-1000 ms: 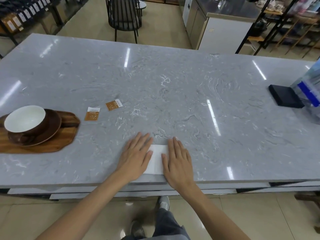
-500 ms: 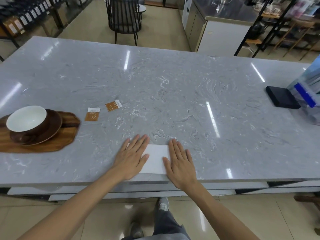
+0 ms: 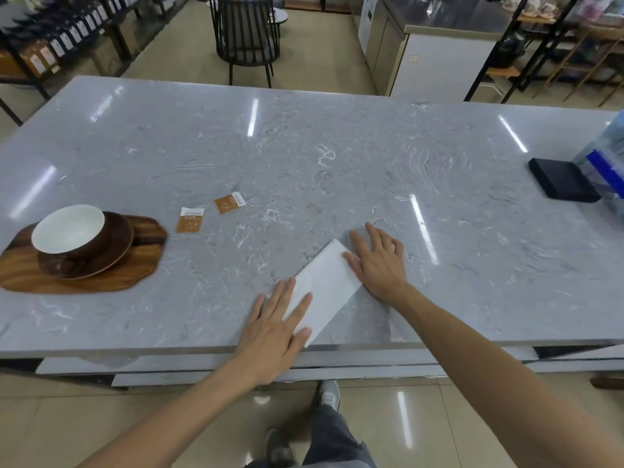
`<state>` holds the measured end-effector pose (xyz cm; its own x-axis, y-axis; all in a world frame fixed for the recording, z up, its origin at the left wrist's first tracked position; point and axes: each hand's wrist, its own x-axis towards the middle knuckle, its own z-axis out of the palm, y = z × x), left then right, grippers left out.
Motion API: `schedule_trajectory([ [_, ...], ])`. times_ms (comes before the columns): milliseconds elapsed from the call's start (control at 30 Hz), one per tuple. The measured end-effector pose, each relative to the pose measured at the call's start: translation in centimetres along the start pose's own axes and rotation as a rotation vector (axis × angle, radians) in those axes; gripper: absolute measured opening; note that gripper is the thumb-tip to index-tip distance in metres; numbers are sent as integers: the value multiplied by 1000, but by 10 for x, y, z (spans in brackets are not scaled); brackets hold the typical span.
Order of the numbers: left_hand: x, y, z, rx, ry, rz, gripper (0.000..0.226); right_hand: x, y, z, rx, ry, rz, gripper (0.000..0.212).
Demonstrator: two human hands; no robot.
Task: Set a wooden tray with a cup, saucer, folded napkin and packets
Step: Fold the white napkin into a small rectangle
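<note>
A folded white napkin point(image 3: 326, 285) lies diagonally near the front edge of the grey marble table point(image 3: 337, 163). My left hand point(image 3: 275, 327) rests flat on its near lower corner, fingers spread. My right hand point(image 3: 380, 261) lies flat at its far right edge, fingers apart. At the far left a wooden tray point(image 3: 101, 276) carries a brown saucer point(image 3: 114, 251) with a brown cup point(image 3: 69, 231), white inside. Two orange packets lie on the table right of the tray: one packet point(image 3: 189, 220) nearer, the other packet point(image 3: 230, 203) farther.
A black flat box point(image 3: 560, 180) and a clear container with blue parts point(image 3: 607, 163) sit at the table's right edge. A dark chair point(image 3: 248, 38) stands beyond the far edge. Shelves and a counter stand behind.
The napkin has turned from square-on to diagonal. My right hand moved up and right along its edge, my left hand slid down to its near corner.
</note>
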<state>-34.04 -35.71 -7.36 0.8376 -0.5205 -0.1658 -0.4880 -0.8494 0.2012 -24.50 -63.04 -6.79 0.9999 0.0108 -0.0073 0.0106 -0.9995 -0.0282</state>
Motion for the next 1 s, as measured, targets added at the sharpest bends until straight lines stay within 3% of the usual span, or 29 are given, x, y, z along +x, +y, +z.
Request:
schedule_trajectory([
  [133, -9, 2, -4, 57, -65, 63, 73, 20, -11, -9, -4, -27, 61, 66],
  [233, -8, -8, -17, 57, -76, 112, 77, 3, -35, -20, 90, 38, 85, 55],
  [367, -11, -14, -25, -7, -26, 140, 75, -84, -67, -12, 387, 199, -174, 37],
  [467, -20, -8, -20, -38, 131, 210, 65, -154, -73, 7, 497, 61, -296, 54],
  [567, -29, -3, -9, -53, 231, 244, 68, -182, -64, 25, 486, 77, -325, 57],
  [800, -29, -11, -1, -85, 207, 275, 78, -181, -52, 27, 653, 278, -291, 43],
  [900, -21, -15, -4, -111, 164, 263, 84, -175, -47, 18, 648, 250, -241, 48],
  [1000, -14, -19, -6, -121, 154, 272, 75, -163, -40, 10, 605, 145, -195, 61],
])
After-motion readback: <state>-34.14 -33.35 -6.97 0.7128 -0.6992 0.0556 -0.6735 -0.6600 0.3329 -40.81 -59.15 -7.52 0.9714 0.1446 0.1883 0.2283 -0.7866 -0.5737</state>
